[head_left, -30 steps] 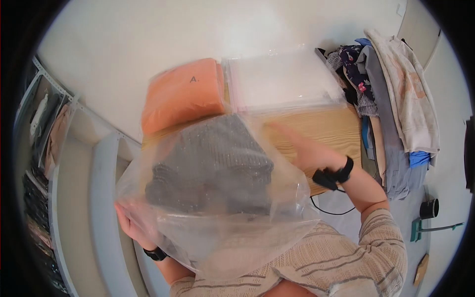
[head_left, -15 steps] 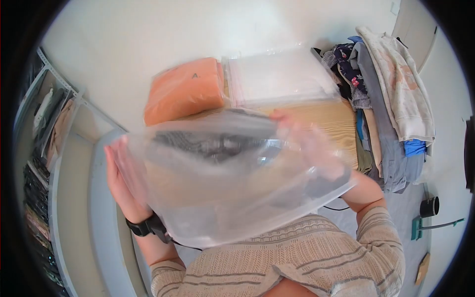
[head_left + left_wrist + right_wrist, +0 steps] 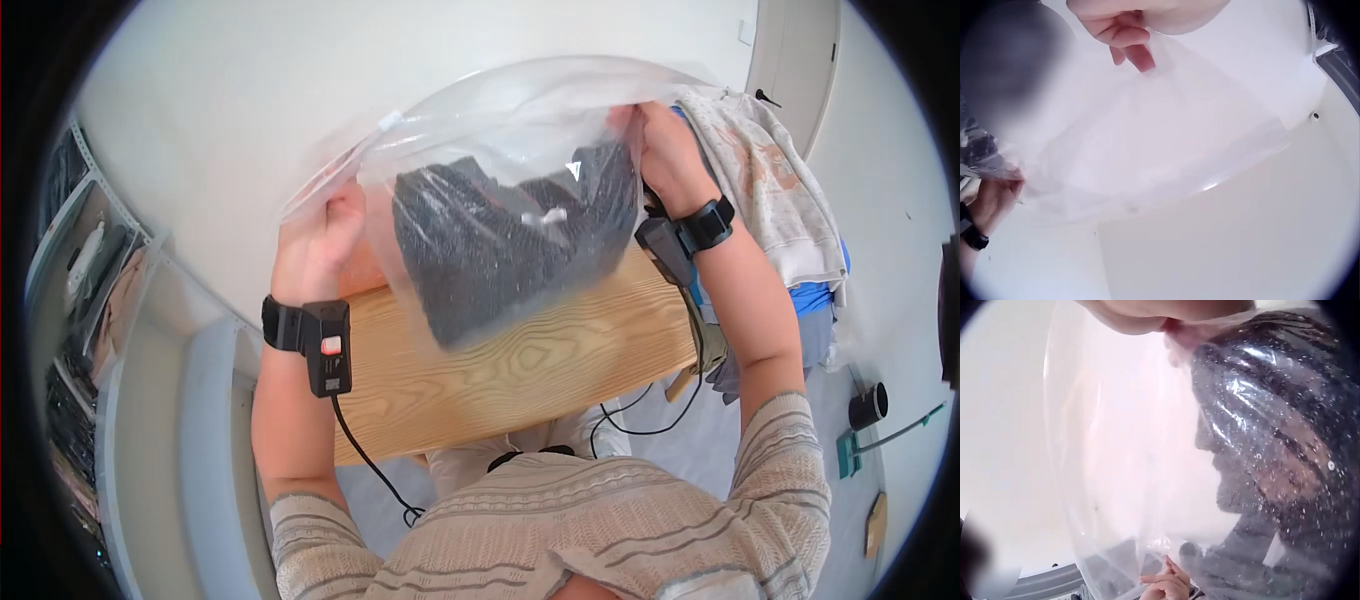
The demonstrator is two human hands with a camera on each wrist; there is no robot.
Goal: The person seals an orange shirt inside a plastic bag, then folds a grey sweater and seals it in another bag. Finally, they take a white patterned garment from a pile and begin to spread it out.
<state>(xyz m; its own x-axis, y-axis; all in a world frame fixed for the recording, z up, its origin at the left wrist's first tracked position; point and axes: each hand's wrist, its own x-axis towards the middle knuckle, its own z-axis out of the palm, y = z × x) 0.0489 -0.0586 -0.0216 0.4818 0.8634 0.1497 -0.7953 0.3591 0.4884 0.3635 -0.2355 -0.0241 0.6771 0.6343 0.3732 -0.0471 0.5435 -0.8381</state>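
One clear bag [image 3: 540,95], head view, spans the left hand [image 3: 335,225] and right hand [image 3: 672,160], each gripping a side; the dark garment [image 3: 500,240] inside hangs between them above the table [image 3: 540,400], long axis crosswise, nearer the right. Left wrist view: the left hand pinches the bag. Right wrist view: the garment lies just beside the right hand.

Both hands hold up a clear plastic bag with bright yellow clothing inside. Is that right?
Not quite: the clothing inside is dark grey, not yellow, as the head view shows. The clear plastic bag is indeed held up by the left hand and right hand.
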